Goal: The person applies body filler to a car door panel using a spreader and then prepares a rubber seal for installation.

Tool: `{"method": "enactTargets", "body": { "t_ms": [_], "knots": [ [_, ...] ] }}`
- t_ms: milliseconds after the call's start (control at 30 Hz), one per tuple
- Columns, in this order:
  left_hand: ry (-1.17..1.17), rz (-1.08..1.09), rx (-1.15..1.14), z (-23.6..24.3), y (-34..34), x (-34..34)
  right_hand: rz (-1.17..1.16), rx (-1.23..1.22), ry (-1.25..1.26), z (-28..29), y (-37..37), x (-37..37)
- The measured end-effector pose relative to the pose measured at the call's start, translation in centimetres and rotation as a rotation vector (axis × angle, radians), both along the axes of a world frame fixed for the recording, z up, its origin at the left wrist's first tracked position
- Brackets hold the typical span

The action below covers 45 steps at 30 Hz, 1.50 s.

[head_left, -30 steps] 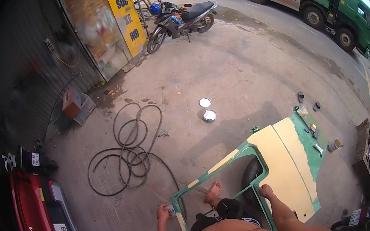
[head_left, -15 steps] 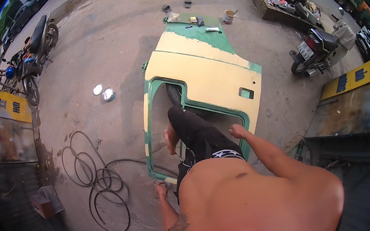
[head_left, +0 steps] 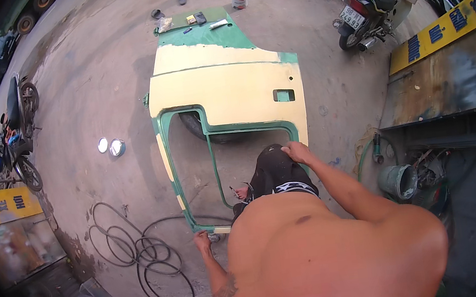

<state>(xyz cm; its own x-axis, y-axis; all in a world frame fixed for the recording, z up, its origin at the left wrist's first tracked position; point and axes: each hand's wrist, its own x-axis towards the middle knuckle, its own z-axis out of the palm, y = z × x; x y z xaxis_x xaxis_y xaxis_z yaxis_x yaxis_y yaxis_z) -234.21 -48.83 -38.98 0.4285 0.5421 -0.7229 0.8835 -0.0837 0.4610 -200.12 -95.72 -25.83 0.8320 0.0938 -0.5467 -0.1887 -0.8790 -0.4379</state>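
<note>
A large vehicle door (head_left: 224, 85), cream over green with a big window opening, lies before me. At its lower left corner my left hand (head_left: 202, 240) has its fingers closed round the frame edge. A small grey thing (head_left: 214, 238) beside those fingers is too small to make out. My right hand (head_left: 298, 153) is curled on my bent knee (head_left: 275, 159), close to the right post of the opening. Nothing shows in that hand. One bare foot (head_left: 242, 193) is visible near the opening's thin inner bar (head_left: 214, 163).
Small packets (head_left: 196, 19) lie on the door's far end, near a tub (head_left: 239, 0). An open can (head_left: 116, 147) and its lid (head_left: 102, 145) sit left. A coiled hose (head_left: 137, 250) reaches the door's corner. Motorbikes (head_left: 375, 7) and a bucket (head_left: 398, 181) stand about.
My leg, stretched into the opening before, is now drawn back with the knee bent. My right hand has come down onto that knee. The left hand stays at the corner; the view has turned right.
</note>
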Motion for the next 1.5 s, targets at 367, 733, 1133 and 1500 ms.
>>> {"method": "enactTargets", "body": {
  "t_ms": [367,733,1133,1500],
  "knots": [
    [-0.261,-0.288,-0.001,1.9,0.3,17.3,-0.467,0.200,-0.208,-2.8,-9.1,7.0],
    [-0.211,-0.429,-0.128,4.7,0.8,40.5,-0.782,0.033,0.604,-7.3,-14.0,-19.3],
    [0.155,-0.670,-0.219,2.6,-12.3,43.5,-1.033,0.190,0.493,-8.9,-19.4,-13.9],
    [0.072,-0.775,-0.069,10.5,-39.3,62.5,-0.971,0.391,0.241,-7.9,-52.4,17.1]
  ]
}}
